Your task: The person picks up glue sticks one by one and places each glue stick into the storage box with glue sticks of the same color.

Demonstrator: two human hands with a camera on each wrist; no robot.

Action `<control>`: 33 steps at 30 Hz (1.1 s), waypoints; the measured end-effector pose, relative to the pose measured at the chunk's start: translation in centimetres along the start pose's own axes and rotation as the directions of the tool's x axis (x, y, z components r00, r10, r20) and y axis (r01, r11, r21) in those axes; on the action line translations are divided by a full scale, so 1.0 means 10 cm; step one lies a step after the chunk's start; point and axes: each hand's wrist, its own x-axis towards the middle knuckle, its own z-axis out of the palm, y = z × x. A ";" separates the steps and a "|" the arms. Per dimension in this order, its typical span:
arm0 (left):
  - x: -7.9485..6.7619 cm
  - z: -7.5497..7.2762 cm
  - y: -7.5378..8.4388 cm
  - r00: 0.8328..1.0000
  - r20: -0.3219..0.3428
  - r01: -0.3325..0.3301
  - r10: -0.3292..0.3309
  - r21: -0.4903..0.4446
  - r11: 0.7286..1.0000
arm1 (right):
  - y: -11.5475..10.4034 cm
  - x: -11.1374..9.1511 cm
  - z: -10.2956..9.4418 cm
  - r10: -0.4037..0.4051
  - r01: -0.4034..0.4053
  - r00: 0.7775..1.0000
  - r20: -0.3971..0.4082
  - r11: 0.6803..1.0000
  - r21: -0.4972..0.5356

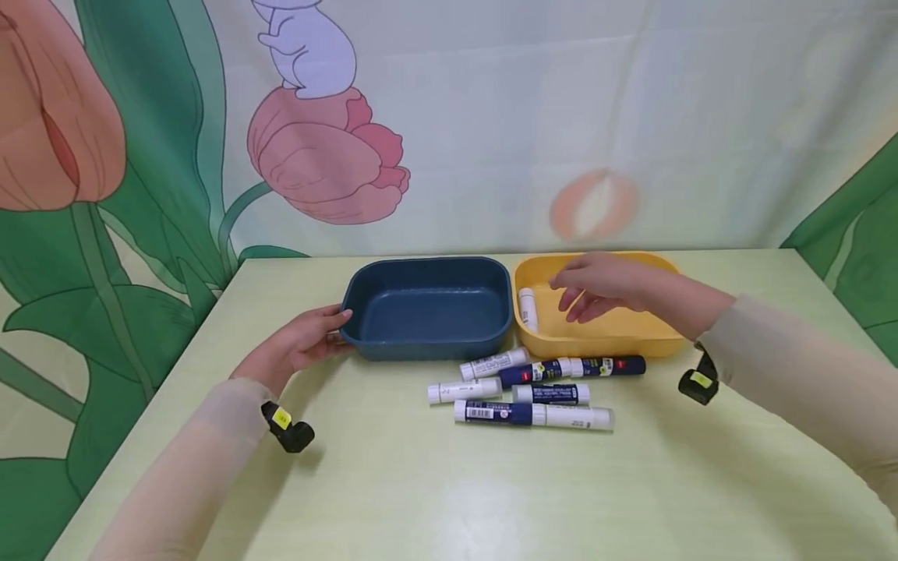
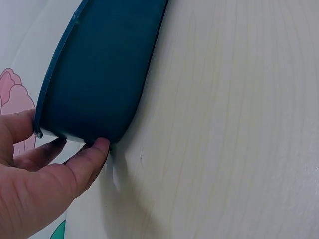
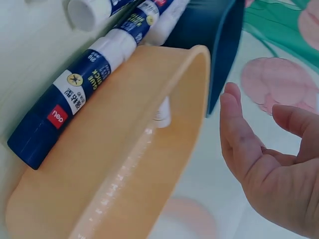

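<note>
My left hand [image 1: 309, 336] grips the left end of a dark blue plastic bin [image 1: 428, 351], thumb over the rim and fingers against the outer wall. In the left wrist view the fingertips [image 2: 102, 144] press near the bin's lower edge. Over a yellow bin [image 1: 603, 344], just to the right, hovers my right hand [image 1: 606, 284] with loosely bent fingers and nothing in them. Inside the yellow bin a white glue stick [image 1: 528, 310] leans at the left wall. Navy-capped glue sticks [image 3: 75, 92] lie along the yellow bin's outside.
In front of the bins lie several more glue sticks, among them a white one [image 1: 464, 391] and a navy-and-white one [image 1: 494, 412]. They rest on a pale wooden table [image 1: 449, 499]. Behind it hangs a curtain [image 1: 491, 140] printed with flowers.
</note>
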 end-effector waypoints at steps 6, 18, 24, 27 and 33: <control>-0.01 0.01 -0.02 1.000 -0.001 0.010 -0.010 -0.010 1.000 | 0.06 -0.30 0.00 -0.072 0.073 0.996 -0.062 0.997 0.012; -0.01 -0.02 -0.02 1.000 0.016 -0.007 0.008 -0.016 1.000 | 0.22 -0.76 0.34 -0.374 0.243 0.869 -0.323 0.893 -0.379; 0.01 -0.02 -0.02 1.000 0.012 -0.007 0.007 -0.015 1.000 | 0.38 -0.86 0.60 -0.486 0.323 0.832 -0.267 0.816 -0.479; 0.02 -0.02 -0.02 1.000 0.017 -0.005 0.005 -0.017 1.000 | 0.44 -0.91 0.69 -0.497 0.325 0.828 -0.260 0.803 -0.500; 0.00 -0.01 -0.02 1.000 0.020 0.001 -0.001 -0.025 1.000 | 0.56 -0.95 0.78 -0.512 0.312 0.819 -0.258 0.776 -0.548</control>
